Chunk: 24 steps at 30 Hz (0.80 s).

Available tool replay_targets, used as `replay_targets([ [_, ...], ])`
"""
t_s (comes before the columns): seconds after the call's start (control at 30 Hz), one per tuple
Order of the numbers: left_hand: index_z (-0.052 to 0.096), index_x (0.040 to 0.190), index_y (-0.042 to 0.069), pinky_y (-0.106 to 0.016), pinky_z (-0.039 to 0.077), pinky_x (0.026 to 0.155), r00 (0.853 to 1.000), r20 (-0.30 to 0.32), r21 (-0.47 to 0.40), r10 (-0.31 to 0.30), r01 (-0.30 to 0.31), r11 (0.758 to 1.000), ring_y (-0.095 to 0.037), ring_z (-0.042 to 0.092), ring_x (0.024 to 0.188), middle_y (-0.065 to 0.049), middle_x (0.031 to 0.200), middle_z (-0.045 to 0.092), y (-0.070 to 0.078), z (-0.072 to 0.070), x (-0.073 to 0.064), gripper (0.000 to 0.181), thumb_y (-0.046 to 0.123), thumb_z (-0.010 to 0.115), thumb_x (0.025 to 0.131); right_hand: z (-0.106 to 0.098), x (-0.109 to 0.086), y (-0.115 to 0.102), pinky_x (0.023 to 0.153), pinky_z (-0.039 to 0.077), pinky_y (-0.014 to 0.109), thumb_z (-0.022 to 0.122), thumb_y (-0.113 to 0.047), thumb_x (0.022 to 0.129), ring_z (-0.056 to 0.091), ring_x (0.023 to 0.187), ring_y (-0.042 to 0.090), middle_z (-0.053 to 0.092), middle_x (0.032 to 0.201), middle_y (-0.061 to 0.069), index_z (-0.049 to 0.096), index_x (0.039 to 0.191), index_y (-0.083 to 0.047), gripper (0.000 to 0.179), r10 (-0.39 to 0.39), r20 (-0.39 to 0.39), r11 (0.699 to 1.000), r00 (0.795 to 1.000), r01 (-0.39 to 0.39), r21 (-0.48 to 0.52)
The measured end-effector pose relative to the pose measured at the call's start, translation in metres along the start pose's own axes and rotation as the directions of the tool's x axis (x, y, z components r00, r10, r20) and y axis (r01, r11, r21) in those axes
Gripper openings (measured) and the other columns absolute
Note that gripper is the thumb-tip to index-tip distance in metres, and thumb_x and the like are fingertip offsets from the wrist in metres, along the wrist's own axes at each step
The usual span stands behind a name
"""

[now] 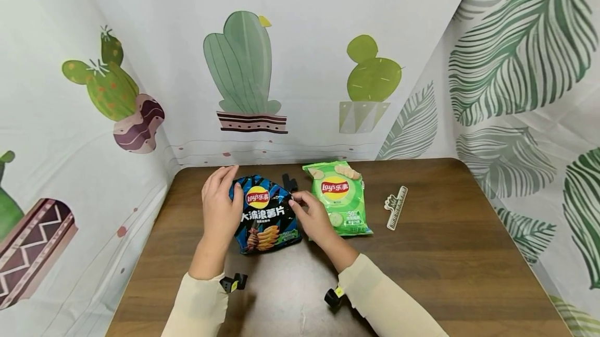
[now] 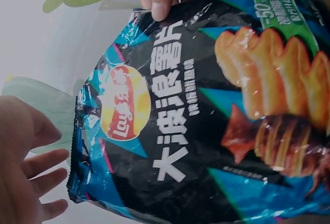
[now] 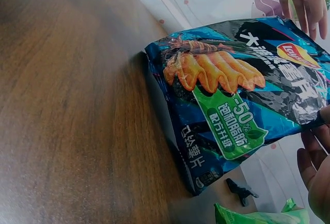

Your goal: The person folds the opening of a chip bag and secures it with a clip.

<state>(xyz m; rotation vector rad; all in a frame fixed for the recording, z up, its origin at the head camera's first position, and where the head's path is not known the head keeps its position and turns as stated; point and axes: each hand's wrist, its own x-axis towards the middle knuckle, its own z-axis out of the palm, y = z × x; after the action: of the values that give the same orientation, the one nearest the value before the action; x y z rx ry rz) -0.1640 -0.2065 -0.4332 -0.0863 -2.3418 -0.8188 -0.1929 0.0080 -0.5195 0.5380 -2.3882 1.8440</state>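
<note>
Tilted over the bench [image 1: 422, 269] left of the green chip bag [image 1: 334, 206], long axis near to far, the blue chip bag [image 1: 268, 220] has the right hand [image 1: 320, 221] nearer, fingers pinching its right edge, while the left hand [image 1: 219, 212], fingers spread, hangs just left of the bag's sealed far end

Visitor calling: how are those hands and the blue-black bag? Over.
Right hand pinches blue-black bag by edge. Left hand beside it, not gripping. Green bag, black clip close by; nothing visibly blocking.
</note>
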Motion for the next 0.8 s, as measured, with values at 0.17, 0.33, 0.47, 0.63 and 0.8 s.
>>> replay_targets([
  [0.17,0.063,0.135,0.005,-0.06,0.029,0.118,0.995,0.1,0.037,-0.011,0.007,0.999,-0.037,0.056,0.127,-0.017,0.133,0.063,0.0015,-0.0022,0.0046,0.037,0.01,0.06,0.099,-0.0003,0.0001,0.0006,0.093,0.054,0.035,0.062,-0.016,0.101,0.063,0.101,0.019,0.069,0.108,0.006,0.07,0.113,-0.009,0.016,-0.011,-0.001,1.0,1.0,0.011,-0.002],
  [0.33,0.064,0.135,0.006,-0.06,0.032,0.117,0.988,0.151,0.081,-0.019,0.007,0.997,-0.037,0.058,0.126,-0.018,0.131,0.066,0.003,-0.0022,0.0067,0.037,0.014,0.06,0.099,-0.0005,0.0002,0.0004,0.094,0.054,0.036,0.062,-0.017,0.101,0.063,0.101,0.019,0.069,0.111,0.006,0.07,0.114,-0.009,0.017,-0.004,-0.002,1.0,1.0,0.003,-0.011],
  [0.47,0.066,0.133,0.007,-0.058,0.033,0.116,0.985,0.171,0.126,-0.009,-0.013,0.992,-0.035,0.062,0.121,-0.017,0.126,0.069,0.0033,-0.0005,0.0077,0.036,0.012,0.06,0.098,-0.0005,0.0002,-0.0002,0.094,0.054,0.036,0.061,-0.017,0.102,0.063,0.1,0.018,0.069,0.11,0.006,0.07,0.113,-0.009,0.017,0.002,-0.001,1.0,1.0,-0.002,-0.013],
  [0.63,0.069,0.129,0.008,-0.057,0.033,0.117,0.981,0.194,0.159,0.02,-0.052,0.986,-0.033,0.065,0.117,-0.014,0.123,0.071,0.0045,0.0025,0.009,0.032,0.012,0.059,0.099,-0.0006,-0.0003,-0.0008,0.094,0.054,0.035,0.062,-0.016,0.102,0.062,0.099,0.018,0.069,0.108,0.006,0.071,0.112,-0.009,0.016,-0.001,-0.001,1.0,1.0,0.001,-0.005],
  [0.8,0.073,0.122,0.01,-0.056,0.036,0.113,0.98,0.197,0.172,0.037,-0.072,0.982,-0.031,0.068,0.108,-0.011,0.115,0.073,0.0052,0.0056,0.01,0.027,0.014,0.06,0.099,-0.0007,-0.0005,0.0,0.094,0.054,0.036,0.061,-0.016,0.102,0.063,0.1,0.02,0.069,0.109,0.006,0.071,0.113,-0.01,0.016,-0.002,0.001,1.0,1.0,0.002,0.005],
])
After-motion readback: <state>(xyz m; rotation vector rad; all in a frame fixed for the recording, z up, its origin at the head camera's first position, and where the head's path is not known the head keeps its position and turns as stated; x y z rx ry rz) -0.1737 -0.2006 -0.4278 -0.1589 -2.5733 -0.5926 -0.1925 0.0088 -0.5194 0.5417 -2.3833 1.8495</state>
